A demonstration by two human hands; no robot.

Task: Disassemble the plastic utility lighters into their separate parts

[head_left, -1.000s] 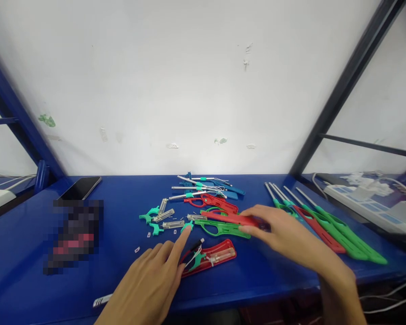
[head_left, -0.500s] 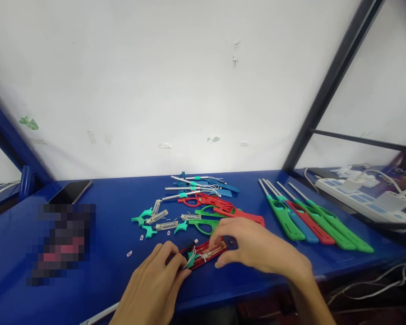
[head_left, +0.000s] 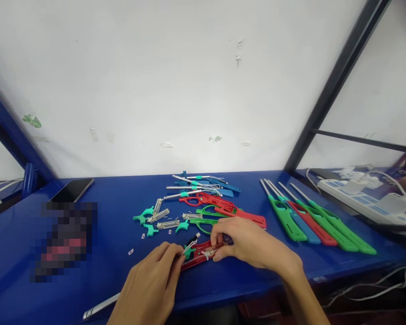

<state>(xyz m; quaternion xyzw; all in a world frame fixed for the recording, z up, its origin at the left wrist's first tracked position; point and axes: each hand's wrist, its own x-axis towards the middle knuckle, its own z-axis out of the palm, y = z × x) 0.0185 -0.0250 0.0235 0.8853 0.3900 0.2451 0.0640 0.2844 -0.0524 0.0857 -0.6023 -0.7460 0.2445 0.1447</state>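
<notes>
A half-open red lighter shell (head_left: 196,263) lies near the table's front edge, with a green trigger (head_left: 188,253), white wires and a black igniter (head_left: 191,242) at its left part. My left hand (head_left: 152,282) is closed around the shell's left end, and a metal lighter tube (head_left: 101,306) sticks out past that hand. With thumb and fingers, my right hand (head_left: 243,246) grips a clear fuel tank (head_left: 212,250) at the shell's right end. The fingertips partly cover the tank. Just beyond the hands are loose fuel tanks (head_left: 168,225), green triggers (head_left: 150,229) and small white pieces (head_left: 131,252).
Red shell halves (head_left: 206,199), green shell halves (head_left: 203,222) and blue lighter parts (head_left: 223,185) lie toward the wall. Several assembled lighters (head_left: 313,223) are at right, before a power strip (head_left: 350,198). A phone (head_left: 72,190) lies at left, above a pixelated patch.
My right thumb has closed in against the fuel tank, and the right hand sits slightly lower. My left hand has shifted a little left, showing more of the metal tube.
</notes>
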